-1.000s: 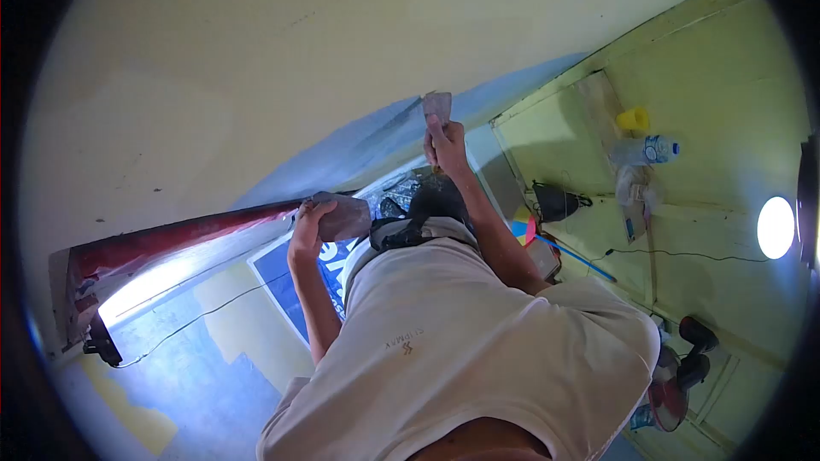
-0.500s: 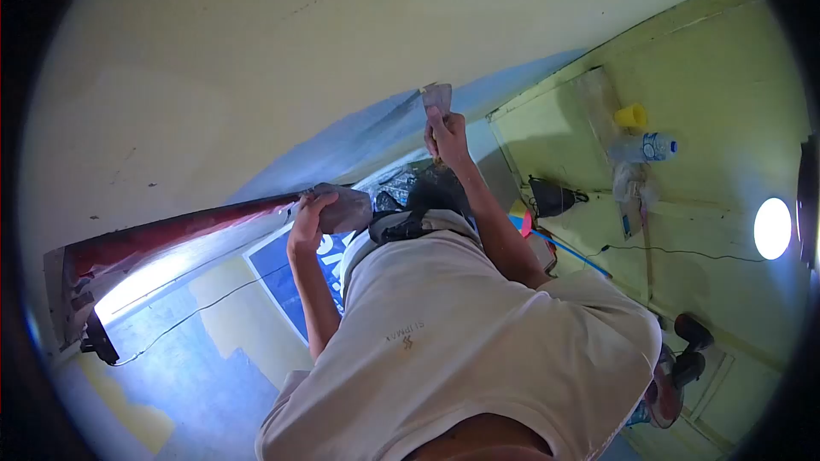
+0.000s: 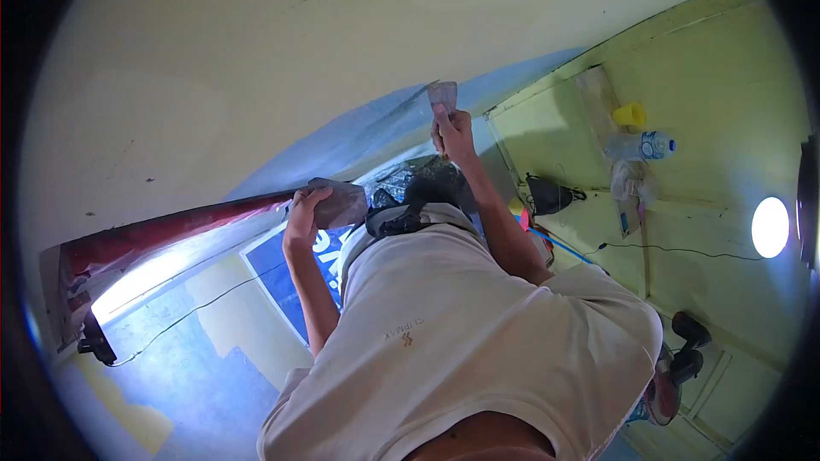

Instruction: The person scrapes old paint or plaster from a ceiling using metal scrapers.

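My left hand (image 3: 302,215) is closed on the near edge of a flat grey plate (image 3: 340,203), held in front of my waist. Higher up and to the right, my right hand (image 3: 453,135) grips a putty knife (image 3: 442,96) with a wide grey blade pointing up. The blade is against or very close to the wall (image 3: 367,124), at the blue-grey patch below the cream area; actual contact cannot be made out. Most of the knife's handle is hidden in my fingers.
A bright lamp (image 3: 770,227) stands at the right, near a yellow cup (image 3: 630,114), a plastic bottle (image 3: 656,146) and a black bag (image 3: 551,195). A red strip (image 3: 171,235) runs along the left ledge. Cables cross both sides.
My right hand and the putty knife have shifted slightly right in the view. My left hand and the plate have moved slightly left and up.
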A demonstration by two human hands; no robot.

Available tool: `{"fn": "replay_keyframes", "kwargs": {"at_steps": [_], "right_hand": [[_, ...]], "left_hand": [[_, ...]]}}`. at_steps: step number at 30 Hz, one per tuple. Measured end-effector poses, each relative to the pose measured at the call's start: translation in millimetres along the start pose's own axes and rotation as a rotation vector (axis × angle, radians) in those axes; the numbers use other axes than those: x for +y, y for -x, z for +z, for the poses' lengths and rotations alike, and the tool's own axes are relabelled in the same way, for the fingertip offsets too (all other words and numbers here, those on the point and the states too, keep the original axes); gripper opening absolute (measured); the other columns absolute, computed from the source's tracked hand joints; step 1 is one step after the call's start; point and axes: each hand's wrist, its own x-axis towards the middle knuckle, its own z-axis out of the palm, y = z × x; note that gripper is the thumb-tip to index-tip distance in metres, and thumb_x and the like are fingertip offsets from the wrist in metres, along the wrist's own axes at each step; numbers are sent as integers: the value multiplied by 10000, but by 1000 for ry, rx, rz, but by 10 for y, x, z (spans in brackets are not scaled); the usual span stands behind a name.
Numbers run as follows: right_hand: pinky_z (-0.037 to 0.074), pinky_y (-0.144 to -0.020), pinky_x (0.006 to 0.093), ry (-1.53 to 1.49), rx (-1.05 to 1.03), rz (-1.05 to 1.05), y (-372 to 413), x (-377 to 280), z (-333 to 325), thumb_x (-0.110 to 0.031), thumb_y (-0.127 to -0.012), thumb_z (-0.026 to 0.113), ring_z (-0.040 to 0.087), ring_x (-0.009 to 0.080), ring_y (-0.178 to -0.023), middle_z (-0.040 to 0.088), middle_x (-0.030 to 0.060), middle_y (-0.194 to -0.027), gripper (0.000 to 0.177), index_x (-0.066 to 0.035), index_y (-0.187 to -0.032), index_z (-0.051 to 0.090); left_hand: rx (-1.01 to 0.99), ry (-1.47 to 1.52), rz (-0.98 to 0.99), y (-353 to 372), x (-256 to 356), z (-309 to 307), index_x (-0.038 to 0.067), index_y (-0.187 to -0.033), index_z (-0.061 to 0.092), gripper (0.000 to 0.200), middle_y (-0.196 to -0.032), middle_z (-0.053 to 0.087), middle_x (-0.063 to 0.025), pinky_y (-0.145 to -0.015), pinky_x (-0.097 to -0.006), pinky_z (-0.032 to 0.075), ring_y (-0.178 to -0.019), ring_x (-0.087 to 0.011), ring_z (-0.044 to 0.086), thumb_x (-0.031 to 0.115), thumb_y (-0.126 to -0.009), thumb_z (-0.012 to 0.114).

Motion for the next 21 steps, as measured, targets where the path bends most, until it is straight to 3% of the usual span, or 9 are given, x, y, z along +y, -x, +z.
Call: {"fn": "replay_keyframes", "kwargs": {"at_steps": [10,11,21], "right_hand": [[294,-336,255,41,-30,-62,-66,20,-118,-462,-957,548,407,80,-343,445,-5,-433,578,-75,-533,483],[302,-343,260,66,-34,-63,-42,-18,-104,-473,-966,520,407,91,-335,428,0,-415,604,-74,-515,474],[305,-342,263,68,-80,-108,-38,-47,0,-468,-978,496,407,108,-323,426,18,-409,595,-69,-536,478]], "left_hand": [[8,22,30,-4,-66,18,11,-924,629,154,-850,664,-87,-683,-335,546,-741,-203,665,116,-815,656],[-6,33,9,21,-33,38,12,-871,659,120,-831,673,-71,-686,-291,510,-730,-164,647,124,-830,648],[22,46,50,147,-141,32,2,-871,669,155,-807,678,-67,-665,-278,501,-694,-154,638,150,-830,658]]}}
